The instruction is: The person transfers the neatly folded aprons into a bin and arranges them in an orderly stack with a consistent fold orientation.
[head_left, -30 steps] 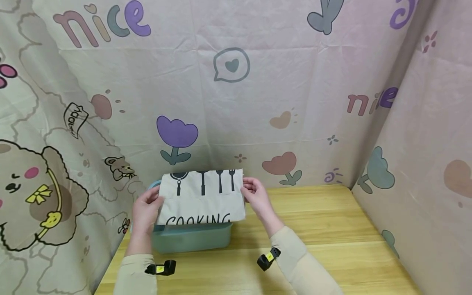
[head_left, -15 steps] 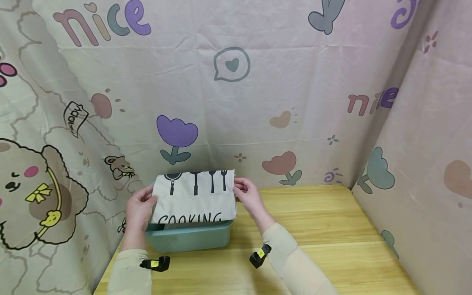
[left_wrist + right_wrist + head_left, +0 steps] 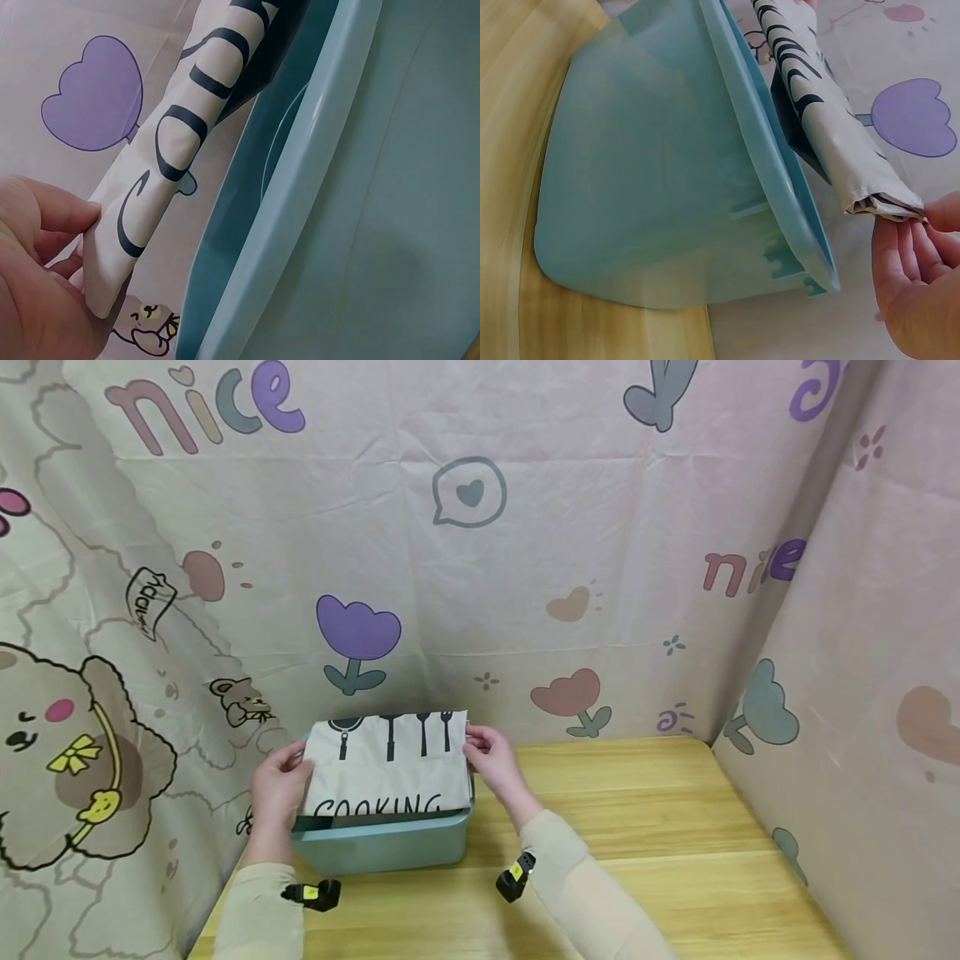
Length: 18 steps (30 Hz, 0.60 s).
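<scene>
A folded white cloth (image 3: 386, 768), apron-like, carries dark utensil prints and the word COOKING. My left hand (image 3: 277, 785) pinches its left edge between thumb and fingers. At the opposite edge my right hand (image 3: 498, 768) pinches the folded layers; the right wrist view shows their stacked ends. The cloth is held above the opening of a blue-green plastic box (image 3: 382, 847), tilted toward the camera and covering most of that opening. Below the cloth, a dark flat thing (image 3: 266, 82) shows in the left wrist view; what it is cannot be told. Most of the box's inside is hidden.
The box stands on a light wooden table (image 3: 637, 827), left of its middle. A printed fabric curtain (image 3: 472, 577) hangs behind the table and along both sides. A black wrist camera (image 3: 311, 895) is strapped on the left sleeve, another (image 3: 516, 877) on the right.
Both hands have shifted left with the cloth, which now lies more squarely over the box and slightly lower. The grips are unchanged, and the box stays about where it was.
</scene>
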Motion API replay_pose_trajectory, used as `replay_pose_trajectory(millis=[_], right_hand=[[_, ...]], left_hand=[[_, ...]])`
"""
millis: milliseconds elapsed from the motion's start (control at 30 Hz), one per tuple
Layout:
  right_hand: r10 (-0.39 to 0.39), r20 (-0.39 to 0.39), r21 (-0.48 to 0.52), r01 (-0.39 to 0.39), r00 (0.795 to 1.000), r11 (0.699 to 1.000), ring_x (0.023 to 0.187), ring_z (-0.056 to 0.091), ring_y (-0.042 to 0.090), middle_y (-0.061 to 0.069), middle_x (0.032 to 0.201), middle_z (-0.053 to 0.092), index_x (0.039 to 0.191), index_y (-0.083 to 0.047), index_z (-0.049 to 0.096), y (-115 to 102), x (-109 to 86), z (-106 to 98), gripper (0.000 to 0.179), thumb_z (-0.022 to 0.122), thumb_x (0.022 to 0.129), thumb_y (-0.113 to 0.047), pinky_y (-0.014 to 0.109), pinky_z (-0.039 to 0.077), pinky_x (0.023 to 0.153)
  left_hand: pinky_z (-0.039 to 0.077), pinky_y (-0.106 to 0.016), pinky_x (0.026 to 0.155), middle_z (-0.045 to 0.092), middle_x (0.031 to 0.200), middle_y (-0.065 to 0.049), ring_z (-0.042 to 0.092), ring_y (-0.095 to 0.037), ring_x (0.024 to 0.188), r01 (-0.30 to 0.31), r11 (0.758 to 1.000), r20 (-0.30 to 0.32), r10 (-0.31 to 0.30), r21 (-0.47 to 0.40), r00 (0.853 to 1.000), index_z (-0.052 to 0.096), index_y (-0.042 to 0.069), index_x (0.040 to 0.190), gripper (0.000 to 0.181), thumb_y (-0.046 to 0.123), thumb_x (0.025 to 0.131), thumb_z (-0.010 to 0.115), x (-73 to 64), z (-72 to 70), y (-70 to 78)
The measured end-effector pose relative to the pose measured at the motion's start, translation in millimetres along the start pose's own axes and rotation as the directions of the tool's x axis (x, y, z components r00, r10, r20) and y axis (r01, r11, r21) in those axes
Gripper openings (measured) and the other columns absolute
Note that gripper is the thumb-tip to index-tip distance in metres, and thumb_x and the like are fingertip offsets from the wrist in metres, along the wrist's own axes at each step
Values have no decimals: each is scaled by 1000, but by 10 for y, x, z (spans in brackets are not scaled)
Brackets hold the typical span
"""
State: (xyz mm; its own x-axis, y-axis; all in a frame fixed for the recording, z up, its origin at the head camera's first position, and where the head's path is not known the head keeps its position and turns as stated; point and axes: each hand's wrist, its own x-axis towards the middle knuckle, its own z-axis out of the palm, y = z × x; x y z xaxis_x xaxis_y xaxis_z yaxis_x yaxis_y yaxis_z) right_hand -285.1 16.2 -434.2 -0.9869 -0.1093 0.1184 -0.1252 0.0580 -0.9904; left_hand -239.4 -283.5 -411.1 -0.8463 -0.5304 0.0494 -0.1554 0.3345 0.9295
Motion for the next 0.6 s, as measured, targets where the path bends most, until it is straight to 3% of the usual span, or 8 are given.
replay_pose_trajectory(millis=[300, 400, 467, 600], right_hand=[[-15, -8, -62, 14, 1000, 998, 89, 60, 21, 13, 103, 63, 125, 5, 60, 6, 25, 69, 31, 60, 95, -2, 35, 57, 77], [-54, -5, -164, 52, 999, 985, 90, 61, 23, 13, 101, 64, 124, 5, 62, 6, 43, 88, 30, 60, 95, -2, 35, 57, 77], [-83, -12, -292, 76, 996, 953, 92, 62, 24, 12, 102, 65, 123, 3, 63, 5, 48, 88, 28, 59, 96, -5, 36, 56, 79], [-138, -33, -499, 103, 990, 861, 97, 64, 25, 10, 105, 67, 122, -1, 65, 34, 38, 20, 27, 60, 97, -10, 39, 53, 86]], left_hand=[[42, -28, 76, 56, 123, -20, 50, -27, 105, -1, 1000, -21, 2, 30, 1000, 57, 2, 137, 41, 2, 96, 56, 31, -14, -34], [42, -31, 77, 56, 123, -21, 50, -29, 107, 0, 999, -28, 1, 45, 1000, 57, 2, 136, 40, 4, 97, 56, 48, -21, -45], [42, -37, 82, 56, 124, -22, 50, -32, 109, -1, 997, -22, 2, 81, 1000, 57, 1, 136, 39, 7, 98, 54, 51, -30, -66], [39, -54, 96, 52, 131, -27, 47, -42, 120, -8, 985, 24, 4, 171, 1000, 50, -3, 139, 43, 14, 101, 49, 31, -56, -166]])
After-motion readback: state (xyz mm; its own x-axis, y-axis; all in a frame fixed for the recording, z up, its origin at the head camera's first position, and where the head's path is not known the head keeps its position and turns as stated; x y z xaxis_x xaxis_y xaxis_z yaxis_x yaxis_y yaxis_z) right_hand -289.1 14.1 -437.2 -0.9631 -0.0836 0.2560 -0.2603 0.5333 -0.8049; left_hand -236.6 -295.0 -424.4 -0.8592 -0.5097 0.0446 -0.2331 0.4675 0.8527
